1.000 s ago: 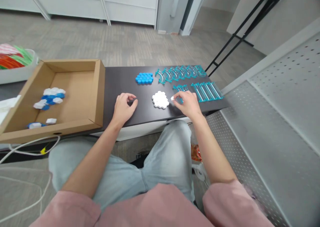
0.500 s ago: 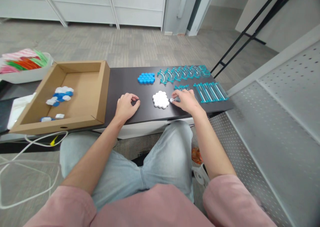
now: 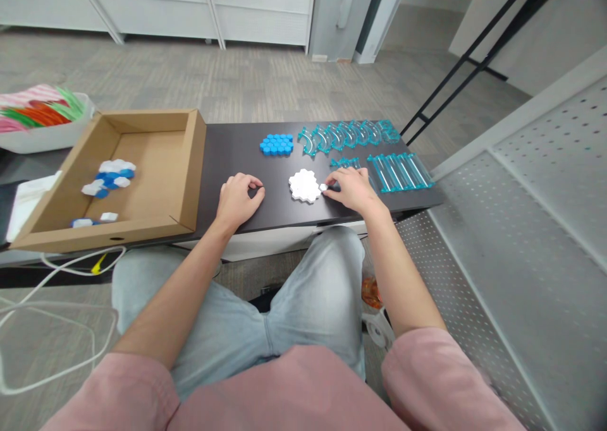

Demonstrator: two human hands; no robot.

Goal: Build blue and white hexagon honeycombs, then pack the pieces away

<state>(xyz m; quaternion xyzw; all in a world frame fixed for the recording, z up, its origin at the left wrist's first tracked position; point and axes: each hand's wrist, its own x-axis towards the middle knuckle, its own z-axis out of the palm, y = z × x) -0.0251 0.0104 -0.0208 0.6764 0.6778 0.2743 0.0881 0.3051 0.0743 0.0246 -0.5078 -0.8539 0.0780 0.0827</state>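
Observation:
My right hand [image 3: 353, 189] rests on the dark table [image 3: 246, 159] with its fingertips pinched on a small white hexagon piece [image 3: 323, 187], right beside a cluster of white hexagon pieces [image 3: 304, 186]. My left hand [image 3: 239, 200] lies on the table left of that cluster, fingers curled in loosely, nothing visible in them. A cluster of blue hexagon pieces [image 3: 275, 145] sits farther back.
An open cardboard box [image 3: 156, 216] at the left holds several loose blue and white hexagons [image 3: 108, 176]. Clear teal curved pieces [image 3: 346, 135] and straight tubes [image 3: 398, 172] lie at the table's back right. A white bin [image 3: 38, 137] with coloured strips stands far left.
My right hand has brought the small white piece leftward and down against the white cluster. My left hand has stayed where it was. The view shifted slightly.

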